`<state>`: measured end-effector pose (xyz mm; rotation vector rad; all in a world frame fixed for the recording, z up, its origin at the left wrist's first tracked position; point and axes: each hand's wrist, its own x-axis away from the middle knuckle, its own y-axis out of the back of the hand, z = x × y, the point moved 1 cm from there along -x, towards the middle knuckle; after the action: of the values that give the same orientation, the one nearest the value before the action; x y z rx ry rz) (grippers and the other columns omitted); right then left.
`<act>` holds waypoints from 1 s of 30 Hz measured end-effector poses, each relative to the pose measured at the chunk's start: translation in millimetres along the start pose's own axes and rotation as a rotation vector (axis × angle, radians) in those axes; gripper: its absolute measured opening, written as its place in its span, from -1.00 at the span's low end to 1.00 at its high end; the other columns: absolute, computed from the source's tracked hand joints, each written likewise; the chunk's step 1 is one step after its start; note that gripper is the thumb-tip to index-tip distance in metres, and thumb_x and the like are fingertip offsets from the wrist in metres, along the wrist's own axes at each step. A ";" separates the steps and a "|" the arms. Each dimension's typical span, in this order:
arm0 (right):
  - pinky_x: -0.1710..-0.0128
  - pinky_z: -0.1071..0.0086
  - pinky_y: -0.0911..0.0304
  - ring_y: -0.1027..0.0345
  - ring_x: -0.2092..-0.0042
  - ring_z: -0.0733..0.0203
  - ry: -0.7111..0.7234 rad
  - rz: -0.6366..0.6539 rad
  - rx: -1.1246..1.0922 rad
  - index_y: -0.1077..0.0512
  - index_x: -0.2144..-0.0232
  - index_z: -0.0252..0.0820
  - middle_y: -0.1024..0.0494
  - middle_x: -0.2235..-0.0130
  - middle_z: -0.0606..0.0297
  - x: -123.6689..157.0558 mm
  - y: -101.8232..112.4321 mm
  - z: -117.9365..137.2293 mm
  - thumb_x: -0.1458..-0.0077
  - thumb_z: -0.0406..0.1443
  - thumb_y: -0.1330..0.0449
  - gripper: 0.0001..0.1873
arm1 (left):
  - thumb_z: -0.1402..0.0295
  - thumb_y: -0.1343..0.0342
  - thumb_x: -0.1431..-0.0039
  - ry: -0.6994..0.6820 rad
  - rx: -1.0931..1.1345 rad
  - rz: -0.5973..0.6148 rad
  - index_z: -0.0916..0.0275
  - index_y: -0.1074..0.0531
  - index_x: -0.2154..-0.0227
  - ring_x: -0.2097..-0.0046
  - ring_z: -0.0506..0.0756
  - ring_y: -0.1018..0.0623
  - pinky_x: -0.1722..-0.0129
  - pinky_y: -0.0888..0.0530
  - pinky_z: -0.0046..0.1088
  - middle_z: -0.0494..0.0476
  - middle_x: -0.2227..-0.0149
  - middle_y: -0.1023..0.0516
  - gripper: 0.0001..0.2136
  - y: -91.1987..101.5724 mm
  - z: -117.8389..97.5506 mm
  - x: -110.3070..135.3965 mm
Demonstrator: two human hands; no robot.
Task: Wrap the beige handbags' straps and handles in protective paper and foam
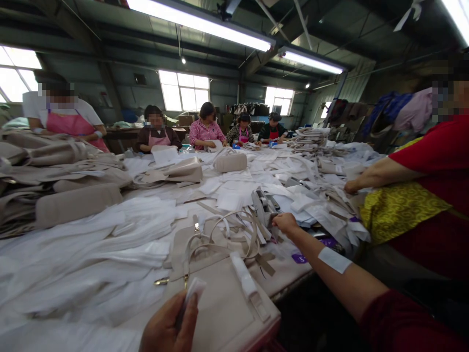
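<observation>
My left hand [170,325], at the bottom, pinches a small folded white wrapping piece [197,287] between thumb and fingers. A thin beige strap with a gold-coloured clasp [185,280] runs down to that pinch. Beneath lies a beige handbag [216,298] with looped straps [252,234] and a white-wrapped buckle tab [244,278]. My right hand [286,223] reaches forward with curled fingers at the near end of a grey device [262,208] that looks like a tape dispenser. What those fingers grip is hidden. A white rectangular piece [334,259] lies on my right forearm.
White wrapping sheets [110,254] cover much of the table. Beige bags [78,203] are piled at left, and more bags [230,162] lie mid-table. A co-worker's arm [381,173] reaches in from the right. Several people sit or stand along the far side.
</observation>
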<state>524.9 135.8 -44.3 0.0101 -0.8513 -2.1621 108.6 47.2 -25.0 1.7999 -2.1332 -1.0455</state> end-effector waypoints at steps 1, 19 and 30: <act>0.26 0.30 -0.42 -0.45 0.23 0.22 0.030 -0.006 0.040 -0.46 0.16 -0.30 -0.53 0.16 0.23 2.9 5.1 0.8 -0.23 -0.19 -0.21 -0.74 | 0.17 -0.08 -0.27 -0.013 -0.016 -0.017 0.20 -0.56 0.23 0.41 0.03 -0.58 0.39 -0.44 -0.59 0.02 0.46 -0.59 -0.75 0.0 -1.6 1.7; 0.66 0.51 -0.01 -0.15 0.66 0.42 0.357 0.875 -0.055 -0.43 0.66 -0.24 -0.45 0.64 0.34 257.1 -86.2 65.8 -0.05 -0.14 -0.20 -0.64 | 0.45 -0.02 -0.27 -0.282 -0.648 -0.136 0.20 -0.39 0.37 0.43 0.15 -0.50 0.47 -0.34 -0.33 0.06 0.48 -0.48 -0.89 -9.7 -25.9 17.6; 0.68 0.51 0.08 -0.08 0.69 0.44 0.213 0.841 -0.001 -0.34 0.70 -0.22 -0.37 0.70 0.39 254.6 -93.8 58.1 -0.06 -0.12 -0.21 -0.59 | 0.51 -0.05 -0.24 -0.388 -0.718 -0.163 0.38 -0.33 -0.04 0.45 0.13 -0.53 0.50 -0.40 -0.37 0.08 0.45 -0.51 -0.70 -14.1 -14.1 24.0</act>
<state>271.4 38.4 12.8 -0.0995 -0.5806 -1.3417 121.1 19.0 -30.2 1.4981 -1.4537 -2.0100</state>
